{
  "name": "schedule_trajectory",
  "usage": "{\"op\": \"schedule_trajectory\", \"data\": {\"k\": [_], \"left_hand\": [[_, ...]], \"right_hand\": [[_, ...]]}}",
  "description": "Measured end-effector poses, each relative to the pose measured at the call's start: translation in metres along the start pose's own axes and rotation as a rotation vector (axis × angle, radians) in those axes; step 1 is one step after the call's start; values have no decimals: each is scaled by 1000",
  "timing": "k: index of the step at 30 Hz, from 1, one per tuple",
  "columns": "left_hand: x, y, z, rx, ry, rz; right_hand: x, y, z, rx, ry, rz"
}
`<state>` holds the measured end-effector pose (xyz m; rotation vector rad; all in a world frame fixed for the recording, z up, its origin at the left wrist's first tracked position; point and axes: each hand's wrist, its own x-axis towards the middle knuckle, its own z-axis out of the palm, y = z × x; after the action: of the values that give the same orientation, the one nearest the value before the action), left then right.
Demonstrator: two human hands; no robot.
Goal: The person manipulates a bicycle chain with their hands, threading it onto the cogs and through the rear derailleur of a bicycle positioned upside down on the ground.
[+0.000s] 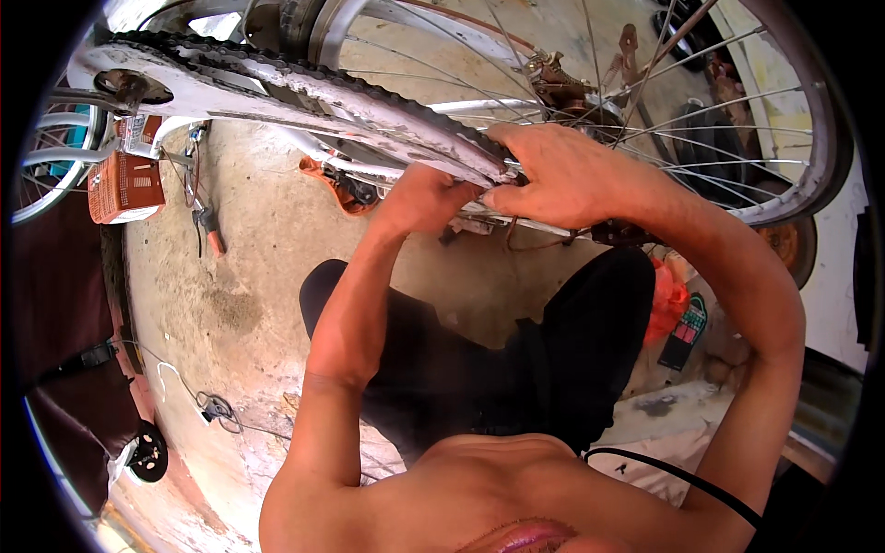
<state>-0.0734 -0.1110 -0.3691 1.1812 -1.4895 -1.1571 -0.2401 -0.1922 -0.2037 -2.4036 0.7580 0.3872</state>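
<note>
1. Head view: left hand curls at the scuffed, tapering white chain guard.
2. Right hand arches at its narrow end; I can't tell either grip.
3. Dark, linked bicycle chain runs along its upper edge.

One left hand and one right hand make two. Also countable: one chain, two large bicycle wheels, one orange basket, one red plastic bag, one black disc, two knees and one orange-tipped handlebar.
</note>
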Motion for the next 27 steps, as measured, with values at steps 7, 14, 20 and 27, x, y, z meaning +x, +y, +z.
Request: {"op": "schedule_trajectory", "data": {"k": [7, 14, 20, 27], "left_hand": [[-1, 9, -3, 8, -61, -38], [1, -8, 8, 150, 102, 176], [2, -10, 12, 202, 167, 180], [2, -9, 11, 123, 108, 83]], "right_hand": [[0, -6, -6, 46, -29, 2], [6, 0, -4, 17, -87, -3], [6, 5, 1, 4, -17, -27], [9, 6, -5, 18, -161, 41]]}}
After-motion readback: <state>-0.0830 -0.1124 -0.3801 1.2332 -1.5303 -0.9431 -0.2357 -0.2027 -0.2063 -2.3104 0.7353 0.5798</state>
